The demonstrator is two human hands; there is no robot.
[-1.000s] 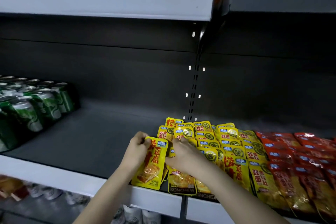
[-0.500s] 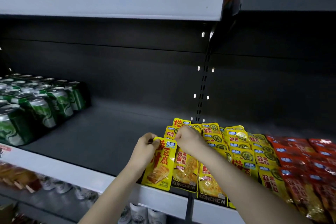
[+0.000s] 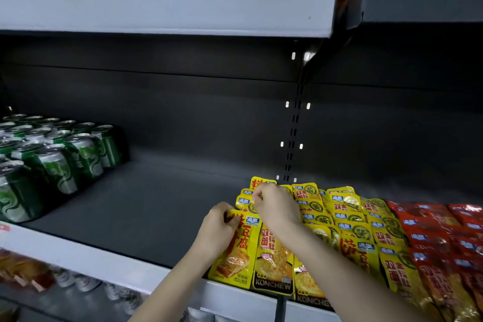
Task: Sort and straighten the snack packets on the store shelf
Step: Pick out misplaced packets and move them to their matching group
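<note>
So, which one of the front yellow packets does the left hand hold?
The leftmost front packet, gripped by the left hand at its top corner. It shows large red characters and, unlike its neighbours, has no black KONCHEW band.

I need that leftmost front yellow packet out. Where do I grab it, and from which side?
Pinch the yellow packet at its top left corner, coming from the left: it lies flat, neighbours crowd its right edge, only bare shelf lies left.
</note>
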